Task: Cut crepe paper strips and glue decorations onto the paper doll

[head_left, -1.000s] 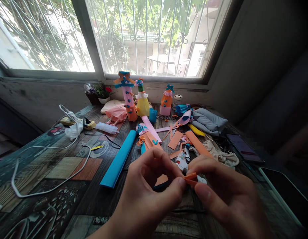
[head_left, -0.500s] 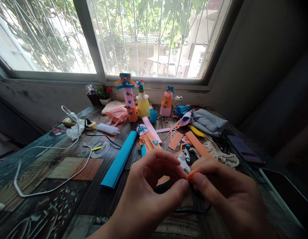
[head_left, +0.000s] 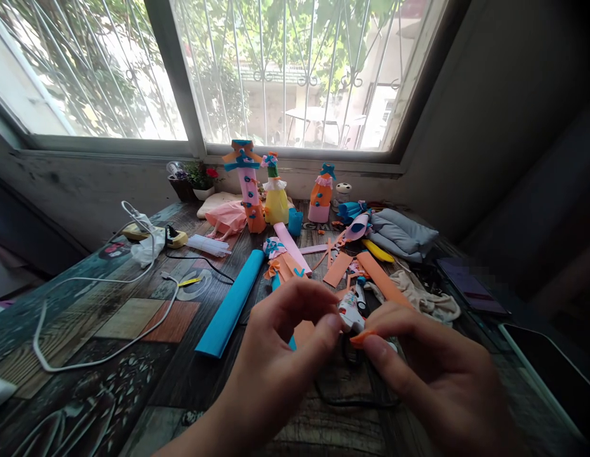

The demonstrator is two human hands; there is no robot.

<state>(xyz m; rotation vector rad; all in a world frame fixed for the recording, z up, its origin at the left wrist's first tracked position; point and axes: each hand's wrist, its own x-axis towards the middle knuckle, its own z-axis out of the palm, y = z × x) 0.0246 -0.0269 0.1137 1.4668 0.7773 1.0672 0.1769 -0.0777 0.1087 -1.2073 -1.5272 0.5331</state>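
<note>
Orange paper scrap (head_left: pixel 360 337) pinched in right hand (head_left: pixel 432 381) grip, thumb against forefinger, above the worktop (head_left: pixel 133 355). Left hand (head_left: pixel 280 362) grip curled, fingertips apart, holding nothing, just beside it. Advise light pressure, creasing slowly. Blue roll (head_left: pixel 230 303) lies left; cluttered scraps ahead, open room left.

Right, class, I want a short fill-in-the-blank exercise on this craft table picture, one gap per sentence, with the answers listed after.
1. The right hand pinches a small scrap of ____ paper at its fingertips.
2. The long rolled sheet lying left of the left hand is ____ in colour.
3. The decorated bottle figures stand at the far edge of the table, just below the ____.

Missing words: orange; blue; window
</note>
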